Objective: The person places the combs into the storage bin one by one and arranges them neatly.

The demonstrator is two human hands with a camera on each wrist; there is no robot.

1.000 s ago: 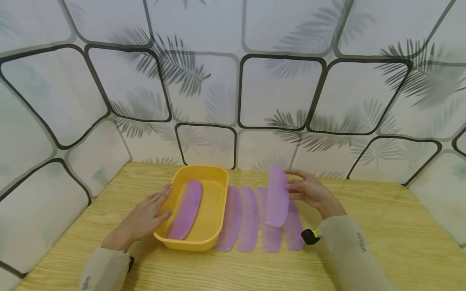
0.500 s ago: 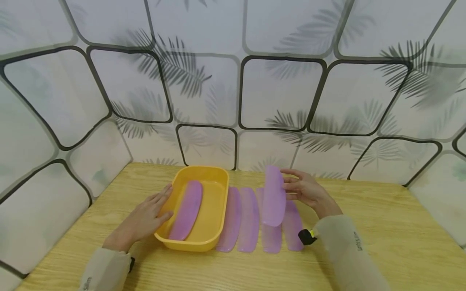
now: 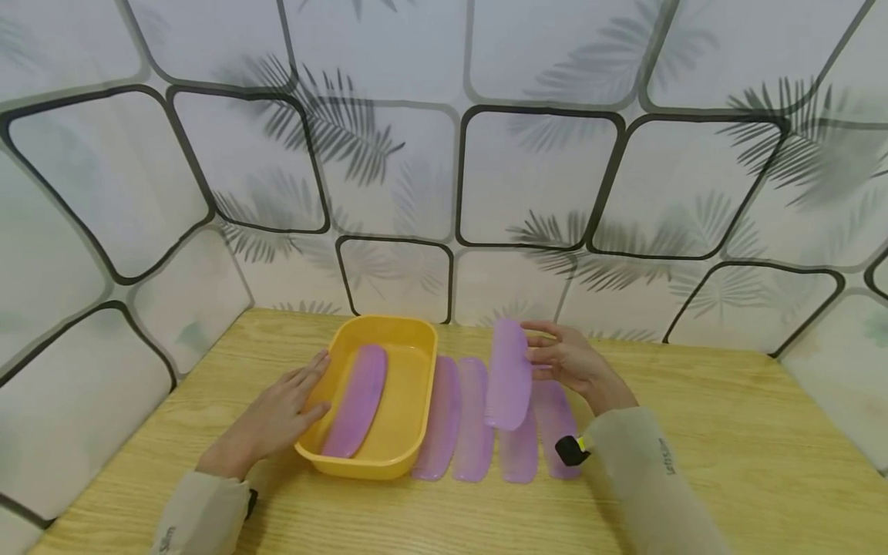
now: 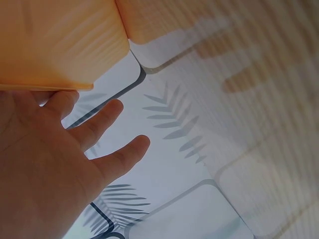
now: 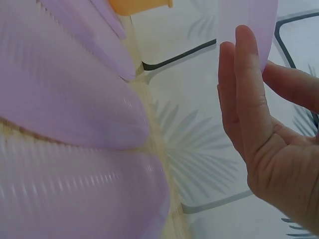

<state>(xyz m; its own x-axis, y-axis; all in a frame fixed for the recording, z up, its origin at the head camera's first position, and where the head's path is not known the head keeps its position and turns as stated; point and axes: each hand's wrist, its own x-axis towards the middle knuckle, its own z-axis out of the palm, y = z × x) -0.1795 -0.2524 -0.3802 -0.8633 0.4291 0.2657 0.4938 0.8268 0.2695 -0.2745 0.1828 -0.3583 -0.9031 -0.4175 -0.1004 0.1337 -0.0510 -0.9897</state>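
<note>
My right hand (image 3: 574, 368) pinches a translucent purple comb (image 3: 509, 378) by its right edge, between thumb and fingers. The comb stands nearly upright above a row of similar combs on the table. In the right wrist view, fingers lie along one face of the held comb (image 5: 246, 15), its upper part cut off. My left hand (image 3: 283, 407) rests with extended fingers at the left rim of a yellow plastic tray (image 3: 398, 467). Inside that tray, on its left side, lies another purple comb (image 3: 357, 401). The left wrist view shows the fingers spread at the tray's rim (image 4: 55, 87).
Several purple combs lie side by side right of the tray, among them one comb (image 3: 474, 432) near the middle and one comb (image 3: 557, 432) at the right end. Behind the wooden table (image 3: 735, 432) stands a patterned wall (image 3: 527, 177).
My right hand has moved a little left, toward the tray, carrying the comb. The left hand and the tray have stayed in place.
</note>
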